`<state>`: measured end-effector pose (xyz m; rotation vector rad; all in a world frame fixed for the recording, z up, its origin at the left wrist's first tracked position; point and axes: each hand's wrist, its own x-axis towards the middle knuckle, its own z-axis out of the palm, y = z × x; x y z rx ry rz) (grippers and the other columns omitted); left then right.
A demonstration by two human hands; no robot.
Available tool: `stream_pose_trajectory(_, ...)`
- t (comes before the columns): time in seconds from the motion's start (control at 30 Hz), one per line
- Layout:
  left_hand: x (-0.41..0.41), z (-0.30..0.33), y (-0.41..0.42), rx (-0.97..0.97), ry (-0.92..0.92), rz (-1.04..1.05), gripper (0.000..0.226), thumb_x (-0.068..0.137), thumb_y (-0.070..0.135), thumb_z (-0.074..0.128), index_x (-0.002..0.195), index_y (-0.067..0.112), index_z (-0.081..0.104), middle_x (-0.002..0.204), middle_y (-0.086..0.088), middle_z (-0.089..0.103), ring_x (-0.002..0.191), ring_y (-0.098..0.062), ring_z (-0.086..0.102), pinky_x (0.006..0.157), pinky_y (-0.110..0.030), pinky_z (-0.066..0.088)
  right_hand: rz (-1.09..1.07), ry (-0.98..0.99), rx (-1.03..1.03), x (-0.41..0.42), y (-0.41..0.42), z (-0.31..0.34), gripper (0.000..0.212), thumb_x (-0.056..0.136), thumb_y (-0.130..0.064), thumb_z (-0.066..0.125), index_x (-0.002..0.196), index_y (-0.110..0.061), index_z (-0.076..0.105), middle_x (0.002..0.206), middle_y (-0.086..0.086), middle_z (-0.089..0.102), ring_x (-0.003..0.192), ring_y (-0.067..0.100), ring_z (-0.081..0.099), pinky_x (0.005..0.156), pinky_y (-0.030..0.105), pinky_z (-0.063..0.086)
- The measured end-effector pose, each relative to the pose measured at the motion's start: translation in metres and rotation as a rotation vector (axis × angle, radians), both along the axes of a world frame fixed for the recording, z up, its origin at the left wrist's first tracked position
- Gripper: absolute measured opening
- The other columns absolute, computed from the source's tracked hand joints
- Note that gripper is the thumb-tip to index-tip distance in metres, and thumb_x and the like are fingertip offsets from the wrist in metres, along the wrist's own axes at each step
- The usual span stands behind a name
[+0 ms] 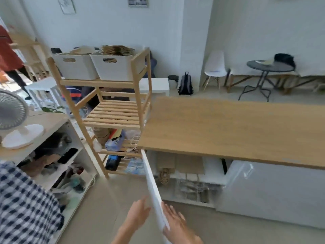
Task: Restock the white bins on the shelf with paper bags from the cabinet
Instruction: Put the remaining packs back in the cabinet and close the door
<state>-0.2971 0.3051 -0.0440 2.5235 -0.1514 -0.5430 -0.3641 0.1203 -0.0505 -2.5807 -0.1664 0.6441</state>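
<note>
Your left hand [139, 214] and right hand [175, 221], fingers straight, flank the open cabinet door [154, 187] at bottom centre; the wooden countertop [228, 127] spans the right; white bins [93, 66] of paper bags [117, 50] top the shelf [112, 113] upper left.

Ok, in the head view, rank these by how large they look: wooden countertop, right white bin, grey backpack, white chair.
1. wooden countertop, by far the largest.
2. right white bin.
3. white chair.
4. grey backpack.
The chair and the backpack stand farther back, so their true sizes are uncertain.
</note>
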Motion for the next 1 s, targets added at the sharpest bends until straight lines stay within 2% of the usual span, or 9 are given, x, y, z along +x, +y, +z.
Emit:
stream_pose_trajectory(0.07, 0.009, 0.003, -0.021, 0.049, -0.129, -0.174, 0.063, 0.097, 0.02, 0.055, 0.155, 0.03, 0.033, 0.16, 0.004, 0.038, 0.148, -0.017, 0.034, 0.118, -0.028, 0.027, -0.036, -0.04, -0.016, -0.017, -0.021, 0.0, 0.081, 0.098, -0.023, 0.042, 0.147, -0.042, -0.021, 0.169, -0.01, 0.004, 0.156, 0.012, 0.003, 0.124, 0.038, 0.009)
stream_pose_trajectory(0.13, 0.012, 0.005, -0.045, 0.106, -0.193, -0.382, 0.06, 0.102, 0.027, 0.051, 0.157, 0.029, 0.028, 0.167, 0.007, 0.016, 0.155, -0.012, 0.012, 0.123, -0.027, 0.015, -0.058, -0.077, -0.054, -0.034, -0.043, 0.002, 0.073, 0.104, -0.021, 0.037, 0.148, -0.041, -0.016, 0.169, -0.009, 0.007, 0.156, 0.013, 0.004, 0.124, 0.038, 0.009)
stream_pose_trajectory(0.37, 0.016, -0.008, -0.11, 0.217, -0.229, -0.473, 0.066, 0.107, 0.039, 0.038, 0.161, 0.014, 0.01, 0.169, -0.006, 0.001, 0.156, -0.018, -0.002, 0.125, -0.031, 0.01, -0.203, -0.201, -0.183, -0.056, -0.109, 0.004, 0.062, 0.105, -0.01, 0.036, 0.161, -0.028, 0.015, 0.167, -0.005, 0.022, 0.155, 0.017, 0.017, 0.122, 0.04, 0.023)
stream_pose_trajectory(0.53, 0.032, -0.008, -0.142, 0.245, -0.242, -0.45, 0.07, 0.107, 0.032, 0.039, 0.16, 0.006, 0.001, 0.169, -0.008, -0.007, 0.156, -0.02, -0.006, 0.125, -0.032, 0.007, -0.261, -0.186, -0.232, -0.035, -0.141, -0.001, 0.085, 0.09, 0.006, 0.048, 0.162, -0.019, 0.011, 0.168, 0.007, 0.016, 0.153, 0.024, 0.023, 0.12, 0.04, 0.027)
stream_pose_trajectory(0.63, 0.044, -0.014, -0.162, 0.26, -0.252, -0.41, 0.073, 0.105, 0.026, 0.044, 0.16, 0.009, -0.001, 0.169, -0.007, -0.009, 0.156, -0.021, -0.008, 0.125, -0.032, 0.003, -0.285, -0.252, -0.306, -0.009, -0.157, -0.012, 0.094, 0.059, -0.002, 0.082, 0.147, -0.009, 0.051, 0.151, 0.014, 0.05, 0.138, 0.028, 0.051, 0.106, 0.044, 0.049)
stream_pose_trajectory(0.7, 0.051, -0.015, -0.179, 0.252, -0.251, -0.37, 0.074, 0.104, 0.024, 0.046, 0.16, 0.008, -0.001, 0.169, -0.008, -0.009, 0.156, -0.022, -0.009, 0.125, -0.032, 0.002, -0.296, -0.258, -0.342, 0.007, -0.164, -0.019, 0.093, 0.039, -0.005, 0.09, 0.129, -0.004, 0.068, 0.134, 0.015, 0.066, 0.124, 0.03, 0.064, 0.094, 0.047, 0.057)
stream_pose_trajectory(0.77, 0.06, -0.017, -0.195, 0.248, -0.246, -0.346, 0.077, 0.104, 0.025, 0.046, 0.159, 0.007, -0.004, 0.168, -0.009, -0.012, 0.155, -0.023, -0.012, 0.125, -0.033, 0.002, -0.283, -0.248, -0.357, 0.02, -0.171, -0.025, 0.091, 0.043, -0.007, 0.087, 0.131, 0.001, 0.065, 0.137, 0.019, 0.063, 0.126, 0.035, 0.061, 0.106, 0.05, 0.048)
stream_pose_trajectory(0.87, 0.075, -0.02, -0.214, 0.243, -0.246, -0.325, 0.083, 0.103, 0.027, 0.048, 0.159, 0.007, -0.01, 0.167, -0.009, -0.016, 0.154, -0.023, -0.016, 0.125, -0.033, 0.001, -0.298, -0.236, -0.401, 0.035, -0.187, -0.029, 0.092, 0.053, -0.007, 0.077, 0.141, 0.002, 0.054, 0.147, 0.025, 0.051, 0.137, 0.04, 0.05, 0.117, 0.049, 0.015)
stream_pose_trajectory(1.0, 0.095, -0.021, -0.232, 0.26, -0.245, -0.32, 0.086, 0.102, 0.031, 0.048, 0.158, 0.008, -0.013, 0.167, -0.009, -0.017, 0.154, -0.023, -0.018, 0.125, -0.035, 0.002, -0.337, -0.271, -0.413, 0.06, -0.215, -0.029, 0.096, 0.056, -0.008, 0.076, 0.147, -0.001, 0.047, 0.153, 0.026, 0.044, 0.143, 0.04, 0.041, 0.118, 0.044, 0.008)
